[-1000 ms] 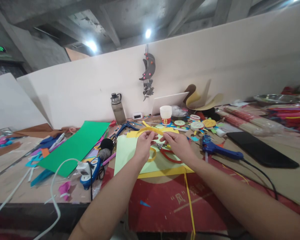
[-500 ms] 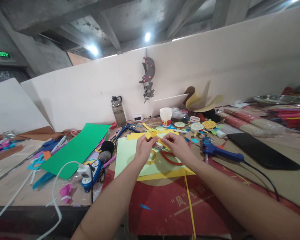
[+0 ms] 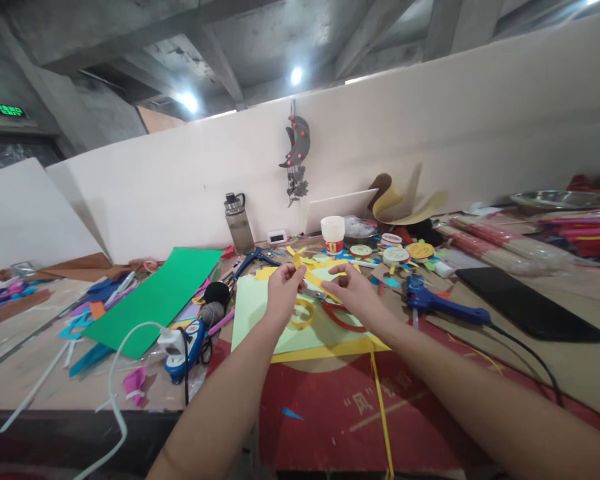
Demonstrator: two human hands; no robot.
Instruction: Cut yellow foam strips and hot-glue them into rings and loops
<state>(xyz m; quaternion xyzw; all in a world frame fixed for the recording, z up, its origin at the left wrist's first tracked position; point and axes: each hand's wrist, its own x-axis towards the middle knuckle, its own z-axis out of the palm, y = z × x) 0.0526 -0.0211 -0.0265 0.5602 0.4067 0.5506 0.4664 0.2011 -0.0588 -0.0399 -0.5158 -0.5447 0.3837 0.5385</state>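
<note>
My left hand is closed in a pinch on a yellow paper strip, a short end of which sticks up above the fingers. At the strip's lower right end, my right hand holds it by the thumb, with the index finger raised a little apart. Beneath both hands lie pale green paper sheets over a yellow sheet. On them rest a yellow ring and scissors with red handles, their metal blades partly hidden by the strip and hands.
A blue glue gun and a black flat slab lie to the right. Left are a green sheet, dark yarn balls and a blue-and-white power strip with a white cable. Behind stand a paper cup and a bottle.
My hands have moved slightly apart, and the yellow strip now stretches slantwise between them. The right index finger has lifted. The view has shifted very slightly.
</note>
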